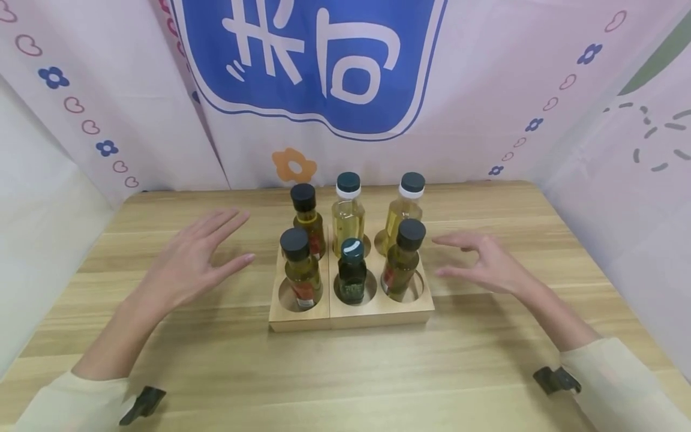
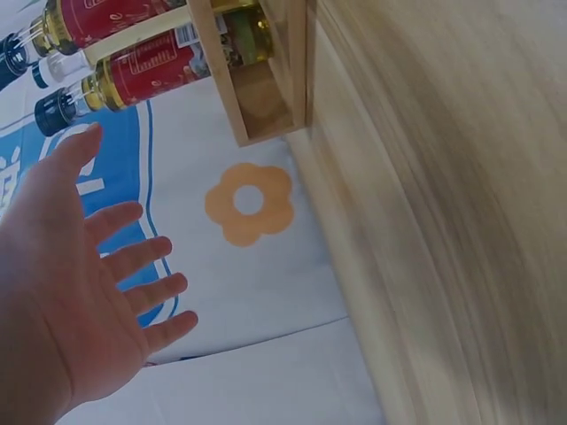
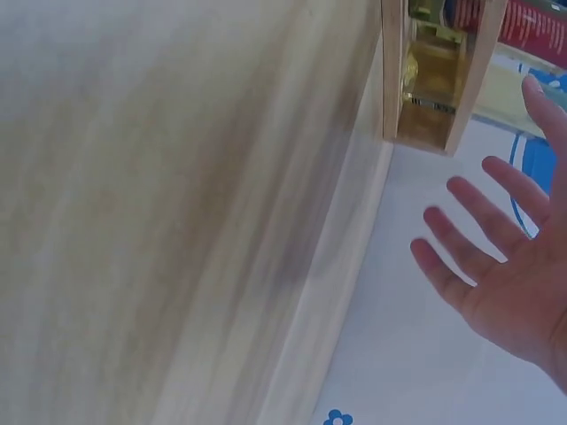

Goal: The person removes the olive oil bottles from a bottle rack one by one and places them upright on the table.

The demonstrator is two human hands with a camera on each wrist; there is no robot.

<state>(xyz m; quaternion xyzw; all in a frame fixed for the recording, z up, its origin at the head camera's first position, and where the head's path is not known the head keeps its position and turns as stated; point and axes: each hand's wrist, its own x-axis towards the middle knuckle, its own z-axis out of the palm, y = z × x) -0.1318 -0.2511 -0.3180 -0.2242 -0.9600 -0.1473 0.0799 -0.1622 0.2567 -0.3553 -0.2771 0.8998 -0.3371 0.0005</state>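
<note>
A wooden bottle rack (image 1: pixel 378 318) with round holes stands on the table and holds several bottles. In its front row are an oil bottle (image 1: pixel 302 282) with a black cap, a small dark green bottle (image 1: pixel 352 279) and a second black-capped bottle (image 1: pixel 399 270). Behind them are another black-capped bottle (image 1: pixel 310 225) and two clear bottles of yellow oil, one in the middle (image 1: pixel 348 219) and one at the right (image 1: pixel 405 210). My left hand (image 1: pixel 189 261) hovers left of the rack, fingers extended, holding nothing. To the rack's right, my right hand (image 1: pixel 488 264) is also empty, its fingertips close to the rack.
The wood-grain table (image 1: pixel 345 378) reaches back to a white cloth backdrop (image 1: pixel 459 138) with a blue sign and an orange flower. More white cloth (image 1: pixel 621 198) hangs along the right side. Small black devices sit at both cuffs.
</note>
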